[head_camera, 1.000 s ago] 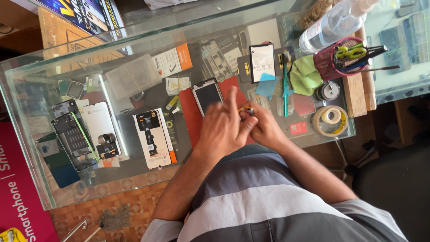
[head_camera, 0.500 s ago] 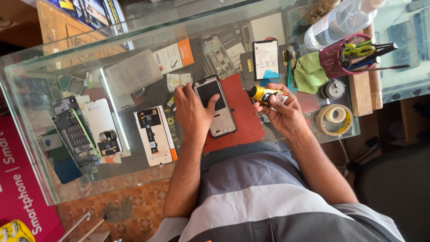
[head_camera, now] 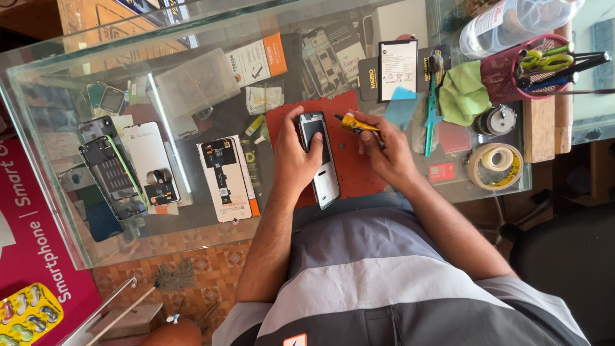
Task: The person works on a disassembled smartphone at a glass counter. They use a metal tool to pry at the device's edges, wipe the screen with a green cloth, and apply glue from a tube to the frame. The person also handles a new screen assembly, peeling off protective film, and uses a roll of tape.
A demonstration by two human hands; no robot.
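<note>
Phone (head_camera: 319, 160) lies on our red mat (head_camera: 352, 170) near the glass counter's (head_camera: 64, 211) front edge; our left hand (head_camera: 296, 157) grasps its top, our right hand (head_camera: 384, 150) clenches a yellow-handled screwdriver (head_camera: 353, 123).

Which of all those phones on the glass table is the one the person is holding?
The silver-backed phone on the red mat, under the left hand. The opened dark phone and white phone panels lie untouched, farther off on the table.

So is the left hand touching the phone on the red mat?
Touching. The head view shows the left hand pressed on the phone, fingers lying across its upper end on the red mat.
</note>
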